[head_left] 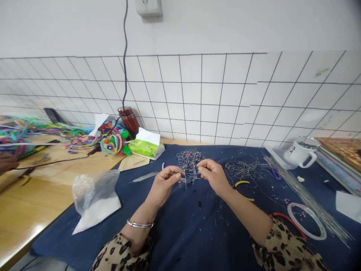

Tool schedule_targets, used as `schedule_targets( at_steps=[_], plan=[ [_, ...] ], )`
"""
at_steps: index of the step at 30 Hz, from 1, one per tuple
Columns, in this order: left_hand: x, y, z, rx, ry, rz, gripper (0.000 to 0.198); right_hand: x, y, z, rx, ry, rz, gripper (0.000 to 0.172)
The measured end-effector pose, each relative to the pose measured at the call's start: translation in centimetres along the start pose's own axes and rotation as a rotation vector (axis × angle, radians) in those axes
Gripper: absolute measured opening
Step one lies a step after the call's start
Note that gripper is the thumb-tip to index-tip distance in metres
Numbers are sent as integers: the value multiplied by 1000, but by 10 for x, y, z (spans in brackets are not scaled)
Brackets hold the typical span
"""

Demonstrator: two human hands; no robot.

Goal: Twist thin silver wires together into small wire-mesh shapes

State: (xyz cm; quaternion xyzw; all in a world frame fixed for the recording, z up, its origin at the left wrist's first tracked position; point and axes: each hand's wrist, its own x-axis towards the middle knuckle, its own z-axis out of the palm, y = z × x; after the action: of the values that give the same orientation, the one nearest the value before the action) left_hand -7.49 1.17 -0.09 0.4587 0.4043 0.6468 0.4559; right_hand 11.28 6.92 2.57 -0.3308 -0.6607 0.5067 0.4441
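Observation:
My left hand (166, 183) is closed, with its thumb and fingers pinching a bent wire piece (186, 177) just above the blue cloth. My right hand (213, 175) pinches at the right side of the same wire, thumb against forefinger. Behind my fingers a heap of looped wire shapes (194, 153) overlaps it in view, so its outline is hard to separate. To the right of my right hand lies a tangle of thin wire (245, 168). Yellow-handled pliers (242, 183) lie partly hidden by my right forearm.
On the blue cloth (186, 241) are a bag of white material (96, 210), long straight wires (307, 194) and a clear coil (290, 216). A white mug (303, 152) stands at right. Tissues (148, 148) and a colourful toy (113, 143) sit at back left. Another person's hand (8, 162) shows far left.

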Motion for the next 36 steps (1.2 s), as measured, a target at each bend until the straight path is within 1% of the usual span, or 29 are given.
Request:
schedule_targets(
  at_steps=[3,6,10,13,21,28,33,34,36],
  plan=[
    [-2,3,1,-30,-49,-19,22,0,3,-1,51,14,3,18],
    [-3,4,1,-53,-93,-20,24,0,5,-1,86,27,-8,19],
    [-4,3,1,-75,-98,-16,22,-2,6,0,75,34,-45,17],
    [-4,1,0,-103,-123,-20,23,-4,4,0,83,27,-75,15],
    [-2,-3,1,-39,-84,-15,23,-6,2,0,112,-15,-93,14],
    [-1,-6,6,-37,-43,-5,30,-10,-4,0,145,-144,-114,13],
    [-4,-3,8,-33,-36,-11,28,-12,-7,0,131,-309,-149,21],
    [-4,-3,8,-35,-38,-17,28,-13,-7,1,112,-323,-151,21],
    [-5,-3,8,-46,-42,-27,27,-13,-5,3,65,-297,-153,19]
  ],
)
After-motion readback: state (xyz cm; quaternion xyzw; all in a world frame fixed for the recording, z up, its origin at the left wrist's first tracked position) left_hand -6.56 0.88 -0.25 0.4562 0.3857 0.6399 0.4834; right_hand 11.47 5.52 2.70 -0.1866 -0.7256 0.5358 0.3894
